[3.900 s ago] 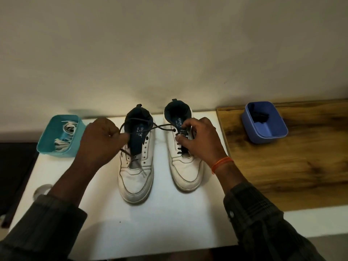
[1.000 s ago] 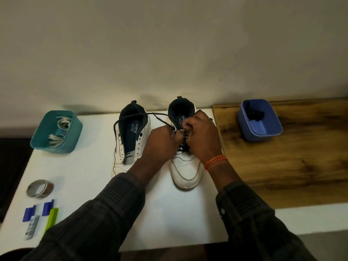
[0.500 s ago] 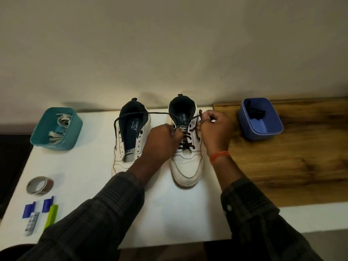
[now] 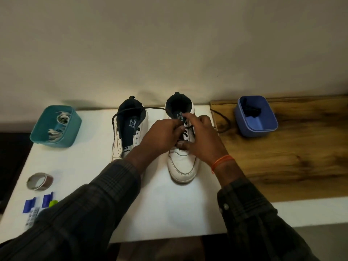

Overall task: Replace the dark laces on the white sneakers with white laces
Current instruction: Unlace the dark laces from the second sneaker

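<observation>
A person stands at a white table (image 4: 169, 213), unlacing the right-hand white sneaker (image 4: 183, 162) of a pair. This looks like the removal stage: the dark lace (image 4: 223, 119) is partly freed, one end trailing from that sneaker's right side onto the wooden board (image 4: 291, 157), the other arching left over the second sneaker (image 4: 130, 132), whose eyelets already appear bare.

Both hands meet over the right-hand sneaker's lacing. The left hand (image 4: 160, 134) reaches in from the left, fingers curled and pinching at the lace crossings, though the exact strand is too small to tell. The right hand (image 4: 201, 138) hovers from the right, fingers spread over the tongue and thumb tucked by the lower eyelets; whether its grip has closed on the lace, I cannot tell.

The next move likely calls for drawing the lace out of the remaining eyelets, row by row.

Far left of the sneakers, a teal tub (image 4: 56, 129) holds the white laces (image 4: 58, 125). To their right, on the board, a blue tub (image 4: 256, 117) holds something dark.
</observation>
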